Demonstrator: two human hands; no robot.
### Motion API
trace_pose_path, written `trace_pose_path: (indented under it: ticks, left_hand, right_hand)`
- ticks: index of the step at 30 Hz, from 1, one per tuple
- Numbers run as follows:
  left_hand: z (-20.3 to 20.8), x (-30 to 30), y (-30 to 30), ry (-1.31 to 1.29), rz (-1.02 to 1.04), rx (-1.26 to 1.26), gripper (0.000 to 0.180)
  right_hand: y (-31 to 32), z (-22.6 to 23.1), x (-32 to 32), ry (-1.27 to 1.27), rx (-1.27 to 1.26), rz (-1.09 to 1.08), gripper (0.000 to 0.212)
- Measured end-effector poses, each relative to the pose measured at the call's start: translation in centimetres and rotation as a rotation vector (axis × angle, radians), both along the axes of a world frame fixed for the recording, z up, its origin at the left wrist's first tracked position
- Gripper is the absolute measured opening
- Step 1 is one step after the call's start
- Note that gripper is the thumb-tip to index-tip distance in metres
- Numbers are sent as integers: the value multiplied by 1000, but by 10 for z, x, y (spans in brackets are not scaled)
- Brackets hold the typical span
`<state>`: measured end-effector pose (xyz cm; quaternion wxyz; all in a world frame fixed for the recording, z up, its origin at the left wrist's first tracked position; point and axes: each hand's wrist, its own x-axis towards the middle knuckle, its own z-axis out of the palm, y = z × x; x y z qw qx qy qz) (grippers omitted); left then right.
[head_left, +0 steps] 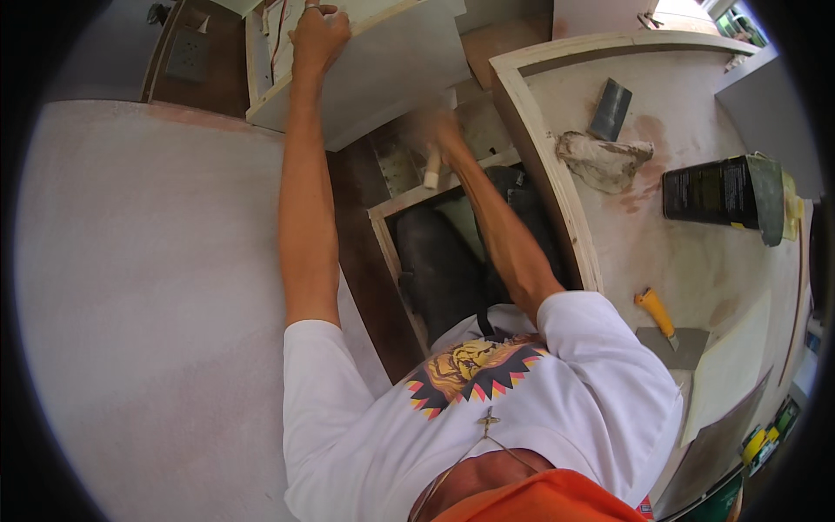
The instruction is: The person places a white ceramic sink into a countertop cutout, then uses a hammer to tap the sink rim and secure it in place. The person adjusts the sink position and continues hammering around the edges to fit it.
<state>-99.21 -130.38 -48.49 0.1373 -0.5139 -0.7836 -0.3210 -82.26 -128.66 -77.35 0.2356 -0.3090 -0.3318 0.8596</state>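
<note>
My left hand (319, 36) reaches far forward, fingers curled at the wooden top edge of a pale grey panel (396, 74). This panel forms the side of an open wood-framed box. Lower and to the right, my right hand (442, 130) is smeared by motion. It is closed round a tool with a light wooden handle (432, 170), whose end points down towards me. The tool's other end is lost in the blur near the panel's lower edge, so its kind does not show. Dusty brown boards (396, 165) lie beneath that hand.
A large pale board (156, 304) spans the left. On the wood-edged surface at right lie a dark rectangular block (611, 109), a crumpled rag (604, 161), a black can (709, 193) and a yellow-handled knife (657, 315). My dark-clad legs stand within a wooden frame (383, 239).
</note>
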Motion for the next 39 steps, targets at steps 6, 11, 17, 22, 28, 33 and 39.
trace_pose_path:
  ticks: [6,11,17,22,28,33,39]
  left_hand:
    - [-14,-20,-7,60,112,-37,43]
    - [-9,13,2,-11,89,70,44]
    - [-5,-3,4,11,1,31,58]
    - [-7,-3,-4,64,77,-21,58]
    - [-8,-7,-9,7,91,9,57]
    - [-5,-1,11,20,73,-31,59]
    - [-5,-3,3,25,44,33,58]
  right_hand:
    - [-54,50,28,-70,-93,-19,10]
    - [-41,32,-1,-19,119,-24,17]
    - [-19,12,-19,-30,-11,43,15]
    - [-61,40,13,2,-112,-29,11]
    - [-79,40,-19,-58,66,-44,13]
    - [-18,-31,-57,86,528,-29,21]
    - [-37,-10,-13,-82,187,23,13]
